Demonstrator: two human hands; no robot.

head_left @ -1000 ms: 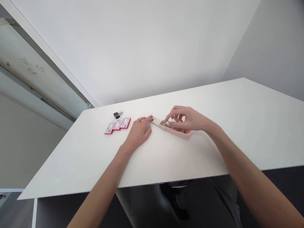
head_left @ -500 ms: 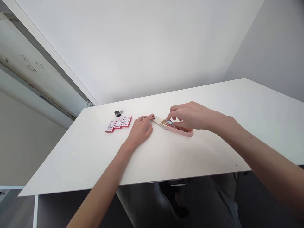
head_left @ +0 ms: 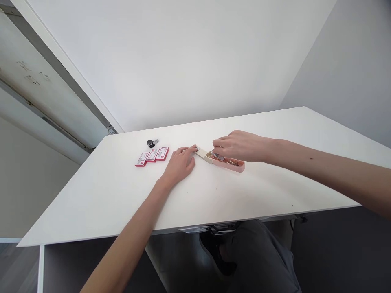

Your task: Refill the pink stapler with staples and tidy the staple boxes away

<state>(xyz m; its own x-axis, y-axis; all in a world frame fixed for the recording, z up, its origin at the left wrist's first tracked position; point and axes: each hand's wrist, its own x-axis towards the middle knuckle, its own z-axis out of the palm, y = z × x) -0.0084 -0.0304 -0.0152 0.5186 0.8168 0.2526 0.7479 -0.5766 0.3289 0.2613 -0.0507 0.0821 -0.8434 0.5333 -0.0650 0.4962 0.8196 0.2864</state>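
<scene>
On the white table lies a stapler, swung wide apart, its pink top part turned over with metal parts showing inside. Its cream base points left. My left hand rests flat on the table, thumb apart, with a fingertip pressing on the base's far end. My right hand is over the pink part, fingers pinched round a silver metal piece near the hinge. Its fingertips are partly hidden, and so is part of the piece.
Three small red-and-white boxes sit side by side left of my left hand. Behind them lies a black-headed key. A white wall rises behind the table, and the table's front edge runs above my legs.
My right hand has shifted slightly left, still at the metal piece, which now tilts differently. My left hand stays on the base. The whole view has moved a little.
</scene>
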